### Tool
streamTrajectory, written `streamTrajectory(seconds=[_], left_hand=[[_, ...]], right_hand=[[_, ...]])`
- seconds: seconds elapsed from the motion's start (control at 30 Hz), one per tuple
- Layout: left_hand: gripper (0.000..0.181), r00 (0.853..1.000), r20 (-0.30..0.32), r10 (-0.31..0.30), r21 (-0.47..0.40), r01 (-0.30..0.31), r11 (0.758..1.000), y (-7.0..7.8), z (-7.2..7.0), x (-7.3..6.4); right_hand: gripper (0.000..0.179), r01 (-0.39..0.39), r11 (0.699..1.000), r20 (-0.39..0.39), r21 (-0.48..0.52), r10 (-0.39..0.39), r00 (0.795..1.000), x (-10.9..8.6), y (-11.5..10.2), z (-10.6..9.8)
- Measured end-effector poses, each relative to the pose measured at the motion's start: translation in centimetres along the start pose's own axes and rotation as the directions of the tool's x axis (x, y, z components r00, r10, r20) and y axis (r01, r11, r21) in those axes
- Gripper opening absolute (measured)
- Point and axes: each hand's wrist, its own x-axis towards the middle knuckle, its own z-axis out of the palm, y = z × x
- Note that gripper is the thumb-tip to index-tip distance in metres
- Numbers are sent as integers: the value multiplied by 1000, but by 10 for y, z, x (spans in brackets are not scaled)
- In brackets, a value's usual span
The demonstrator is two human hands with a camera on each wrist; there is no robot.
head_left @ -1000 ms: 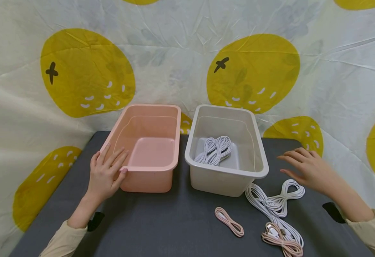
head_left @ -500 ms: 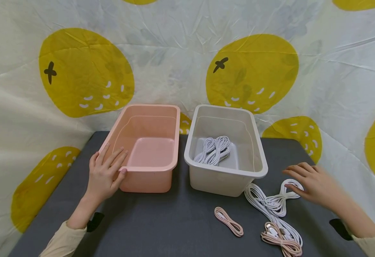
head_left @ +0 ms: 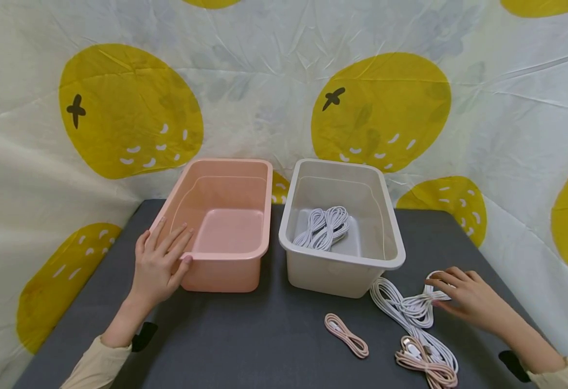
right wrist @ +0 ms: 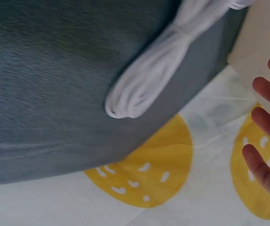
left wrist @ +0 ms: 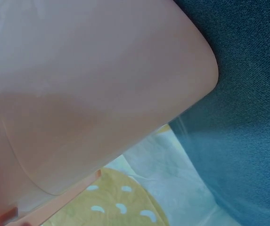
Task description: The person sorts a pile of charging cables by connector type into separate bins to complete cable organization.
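Patterned backdrop (head_left: 259,108) | left hand (head_left: 156,267) on pink bin (head_left: 222,274) | right hand (head_left: 473,300) near cable (head_left: 417,309)

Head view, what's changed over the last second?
The right hand has moved down the view, from beside the beige bin to over the white cables outside it; contact is unclear. The left hand stays on the rim of the pink bin. The bins, white cables and pink cables look unmoved.
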Motion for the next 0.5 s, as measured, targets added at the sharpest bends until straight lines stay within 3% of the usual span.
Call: streamTrajectory(seconds=[0.27, 0.5], left_hand=[[55, 1000, 0, -1, -7, 1, 1000, 0, 0, 0], [56, 1000, 9, -5, -7, 5, 1000, -1, -1, -1]], right_hand=[[58, 18, 1000, 27, 6, -18, 999, -15, 3, 13], [64, 15, 1000, 107, 9, -16, 994, -20, 3, 20]])
